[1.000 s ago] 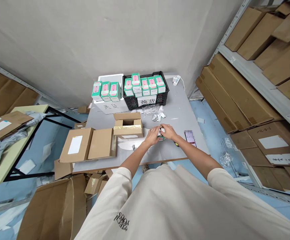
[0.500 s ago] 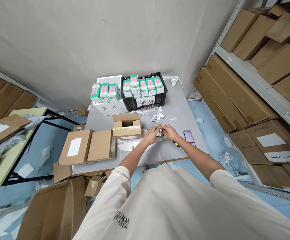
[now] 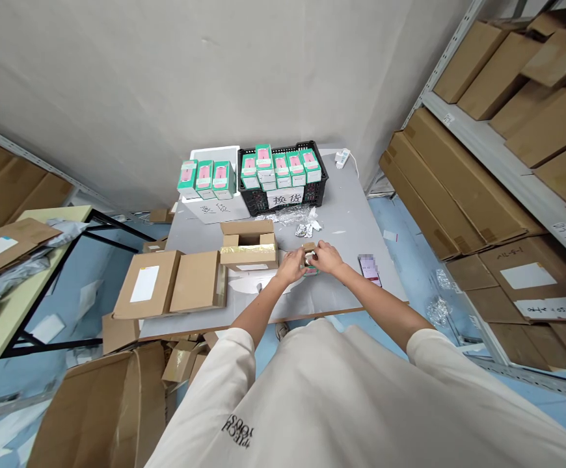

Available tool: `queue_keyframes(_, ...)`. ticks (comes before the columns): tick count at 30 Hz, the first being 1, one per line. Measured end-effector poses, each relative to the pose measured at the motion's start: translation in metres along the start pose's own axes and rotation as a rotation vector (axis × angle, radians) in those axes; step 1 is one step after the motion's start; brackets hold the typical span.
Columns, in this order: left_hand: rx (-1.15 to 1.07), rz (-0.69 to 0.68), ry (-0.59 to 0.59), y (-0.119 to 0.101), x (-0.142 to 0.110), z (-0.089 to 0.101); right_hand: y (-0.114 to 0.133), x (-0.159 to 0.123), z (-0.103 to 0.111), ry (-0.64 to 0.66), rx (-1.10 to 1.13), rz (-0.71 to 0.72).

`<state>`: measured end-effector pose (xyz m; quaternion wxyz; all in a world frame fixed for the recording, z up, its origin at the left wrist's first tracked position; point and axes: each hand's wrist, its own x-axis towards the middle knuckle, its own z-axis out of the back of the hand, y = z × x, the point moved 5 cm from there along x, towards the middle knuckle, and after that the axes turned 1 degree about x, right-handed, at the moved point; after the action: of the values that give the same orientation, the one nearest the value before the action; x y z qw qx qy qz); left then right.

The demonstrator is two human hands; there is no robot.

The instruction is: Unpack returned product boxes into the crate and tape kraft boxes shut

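Observation:
Both my hands meet over a small green and white product box point(image 3: 309, 259) on the grey table point(image 3: 356, 227). My left hand point(image 3: 291, 265) grips its left side with curled fingers. My right hand point(image 3: 328, 258) holds its right side, fingers closed over the top. The box's brown flap stands up between my hands. An open cardboard carton point(image 3: 248, 245) sits just left of my left hand.
A black crate point(image 3: 312, 188) and a white bin point(image 3: 215, 209) at the table's back hold several green boxes. A phone point(image 3: 369, 270) lies right of my right hand. Two flat parcels point(image 3: 173, 283) lie at left. Plastic scraps point(image 3: 307, 224) lie ahead. Shelves of cartons point(image 3: 483, 188) stand at right.
The small box's flap has been lifted up between my hands. My hands have stayed on the box in nearly the same spot.

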<state>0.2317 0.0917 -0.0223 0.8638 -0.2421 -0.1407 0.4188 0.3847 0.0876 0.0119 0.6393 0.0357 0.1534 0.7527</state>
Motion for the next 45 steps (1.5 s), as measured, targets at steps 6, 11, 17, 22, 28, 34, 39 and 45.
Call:
queue_keyframes(6,-0.064,0.108,-0.055,0.001,-0.007,-0.006,0.011,0.011,-0.004,0.063,-0.065,-0.122)
queue_keyframes(11,-0.101,0.114,-0.059,-0.001,-0.007,-0.003,0.01,0.027,-0.016,0.074,-0.102,-0.198)
queue_keyframes(17,-0.116,0.118,-0.051,0.003,-0.007,-0.003,0.011,0.035,-0.02,0.091,-0.063,-0.25)
queue_keyframes(22,-0.104,0.118,-0.039,0.005,-0.008,-0.005,0.016,0.022,-0.01,0.099,-0.087,-0.219)
queue_keyframes(28,-0.076,0.138,-0.049,0.007,-0.006,-0.006,0.023,0.001,0.011,-0.013,-0.13,-0.142)
queue_keyframes(34,-0.066,0.149,-0.044,0.009,-0.005,-0.006,0.028,-0.01,0.066,-0.111,-0.034,-0.085)
queue_keyframes(39,-0.089,0.176,-0.028,0.002,-0.007,-0.002,0.019,-0.012,0.112,-0.193,0.174,-0.081)
queue_keyframes(45,-0.16,0.129,-0.224,-0.028,-0.006,0.029,0.016,-0.008,0.141,-0.362,0.327,-0.044)
